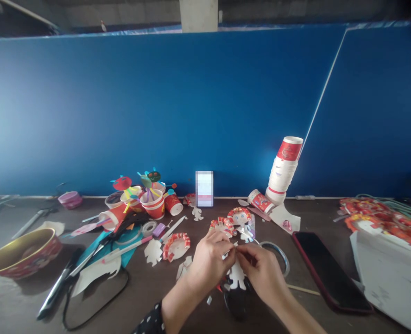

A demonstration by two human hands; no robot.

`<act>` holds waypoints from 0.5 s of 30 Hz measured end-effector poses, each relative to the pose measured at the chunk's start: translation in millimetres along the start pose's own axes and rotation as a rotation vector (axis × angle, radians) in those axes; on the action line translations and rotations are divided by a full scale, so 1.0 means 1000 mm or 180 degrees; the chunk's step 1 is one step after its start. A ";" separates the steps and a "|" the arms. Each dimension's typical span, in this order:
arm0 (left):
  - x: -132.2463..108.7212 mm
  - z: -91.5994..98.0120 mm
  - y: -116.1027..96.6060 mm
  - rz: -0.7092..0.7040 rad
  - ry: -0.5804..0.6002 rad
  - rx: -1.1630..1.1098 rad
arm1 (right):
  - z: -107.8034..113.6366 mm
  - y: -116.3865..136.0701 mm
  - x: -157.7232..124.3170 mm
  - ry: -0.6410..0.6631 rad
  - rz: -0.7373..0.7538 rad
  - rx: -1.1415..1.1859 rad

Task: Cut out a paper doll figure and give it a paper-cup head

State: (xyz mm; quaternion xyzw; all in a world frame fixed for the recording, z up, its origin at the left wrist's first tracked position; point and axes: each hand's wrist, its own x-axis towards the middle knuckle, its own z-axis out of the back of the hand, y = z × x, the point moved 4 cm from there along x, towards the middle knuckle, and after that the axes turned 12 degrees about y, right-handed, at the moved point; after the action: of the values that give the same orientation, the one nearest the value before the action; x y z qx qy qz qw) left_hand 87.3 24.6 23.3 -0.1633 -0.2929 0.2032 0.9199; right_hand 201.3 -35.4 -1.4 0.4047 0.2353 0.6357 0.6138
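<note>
Over the front middle of the table, my left hand [210,260] and my right hand [262,271] meet with fingertips pinched together. Between them is a white paper figure cutout [237,278], its legs hanging below my fingers and its top mostly covered by them. Both hands appear to grip its upper end. Something black [235,304], perhaps scissor handles, lies beneath the cutout. Just beyond my hands are red-fringed paper pieces [240,216] and a small figure cutout [246,232]. Another red-fringed paper piece [176,247] lies left of my left hand.
A phone [332,271] lies at right beside white paper [393,283]. A tall stack of paper cups [283,171] stands at the back. Decorated cups [152,204], a hot glue gun-like corded tool [61,283] and a gold-lined bowl [22,257] occupy the left.
</note>
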 end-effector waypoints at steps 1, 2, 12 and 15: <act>0.000 0.000 0.001 0.0088 0.0034 -0.0125 | 0.001 0.002 0.000 -0.0011 0.0045 -0.0048; 0.000 0.000 0.002 0.0170 0.0086 -0.0264 | 0.002 0.003 -0.001 -0.0015 0.0079 -0.0091; 0.000 -0.002 0.008 0.0234 0.0369 -0.0748 | 0.003 0.006 0.000 0.0044 0.0241 -0.0326; 0.000 -0.001 0.007 0.0254 0.0385 -0.0759 | 0.003 0.009 -0.001 0.0080 0.0330 -0.0416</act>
State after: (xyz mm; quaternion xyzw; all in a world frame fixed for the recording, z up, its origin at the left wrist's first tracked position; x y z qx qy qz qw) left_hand 86.2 30.5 19.3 -0.2948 -0.2523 0.1932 0.9012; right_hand 198.7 -37.9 7.4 0.3674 0.1798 0.6857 0.6021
